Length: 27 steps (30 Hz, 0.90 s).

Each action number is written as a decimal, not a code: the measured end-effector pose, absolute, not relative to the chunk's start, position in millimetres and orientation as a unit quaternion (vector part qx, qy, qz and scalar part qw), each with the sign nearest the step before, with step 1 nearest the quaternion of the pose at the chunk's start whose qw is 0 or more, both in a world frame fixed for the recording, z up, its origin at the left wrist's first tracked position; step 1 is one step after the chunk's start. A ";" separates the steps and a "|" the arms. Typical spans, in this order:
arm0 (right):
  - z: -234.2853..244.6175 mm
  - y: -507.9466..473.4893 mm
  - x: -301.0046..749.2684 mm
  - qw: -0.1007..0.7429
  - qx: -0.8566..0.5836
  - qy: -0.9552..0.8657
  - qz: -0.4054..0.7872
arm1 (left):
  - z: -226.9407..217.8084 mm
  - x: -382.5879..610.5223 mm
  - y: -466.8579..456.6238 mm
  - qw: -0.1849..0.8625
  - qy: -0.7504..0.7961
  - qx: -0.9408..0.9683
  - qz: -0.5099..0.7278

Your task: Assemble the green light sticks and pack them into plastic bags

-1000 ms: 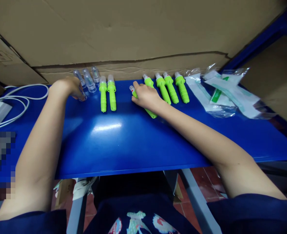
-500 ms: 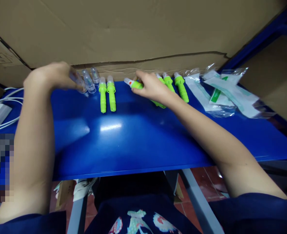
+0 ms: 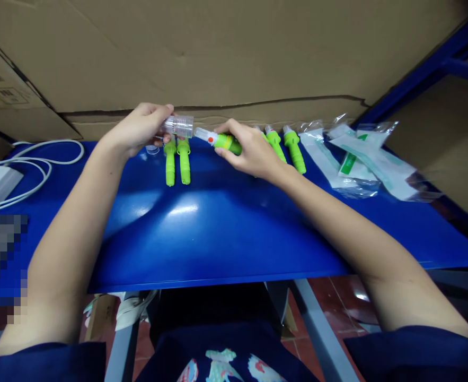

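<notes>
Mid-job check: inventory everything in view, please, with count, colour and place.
Held cap: one, transparent, in the left grip
Held handle: one, lime green, in the right grip
Left handles: two, lime green, between the arms
Right handles: at least three, lime green, some partly hidden
Loose cap: at least one, transparent, near the left grip
Packets: several, white and green, table's right
Cable: count unclear, white, table's left
Device: one, white, left edge
Table: one, blue, centre
Cardboard: count unclear, brown, behind
Floor tiles: several, red, below
Sleeves: two, dark blue, bottom corners
Arms: two, bare, over the table
Grips: two, bare, above the table's far side
</notes>
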State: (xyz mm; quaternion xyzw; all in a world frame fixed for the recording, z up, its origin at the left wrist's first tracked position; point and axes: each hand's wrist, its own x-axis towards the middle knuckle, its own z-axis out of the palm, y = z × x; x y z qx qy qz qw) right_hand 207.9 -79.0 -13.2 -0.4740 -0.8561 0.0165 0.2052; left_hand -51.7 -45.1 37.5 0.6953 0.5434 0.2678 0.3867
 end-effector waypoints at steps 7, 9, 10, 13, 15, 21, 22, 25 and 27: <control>-9.0 -85.0 211.5 0.183 -0.493 -0.850 0.022 | 34.2 -45.6 -48.3 0.407 0.544 0.701 0.217; -11.2 -85.3 210.1 0.188 -0.482 -0.855 0.027 | 33.0 -41.0 -51.4 0.421 0.537 0.702 0.204; -12.6 -85.5 209.3 0.191 -0.477 -0.857 0.030 | 32.7 -38.8 -53.0 0.425 0.535 0.702 0.200; -16.3 -86.9 207.1 0.187 -0.482 -0.855 0.041 | 33.0 -33.6 -57.4 0.429 0.521 0.716 0.177; -18.3 -87.6 206.4 0.190 -0.483 -0.853 0.048 | 33.2 -31.7 -59.3 0.422 0.512 0.732 0.154; -23.9 -85.6 204.0 0.216 -0.489 -0.842 0.070 | 28.2 -29.9 -56.1 0.386 0.491 0.771 0.127; -24.3 -85.4 202.8 0.217 -0.492 -0.840 0.073 | 27.4 -29.3 -55.7 0.382 0.490 0.774 0.121; -24.3 -85.8 198.9 0.225 -0.492 -0.837 0.080 | 27.7 -26.5 -56.9 0.366 0.496 0.782 0.093; -23.4 -86.7 197.1 0.233 -0.494 -0.834 0.081 | 29.4 -25.0 -58.6 0.347 0.506 0.785 0.079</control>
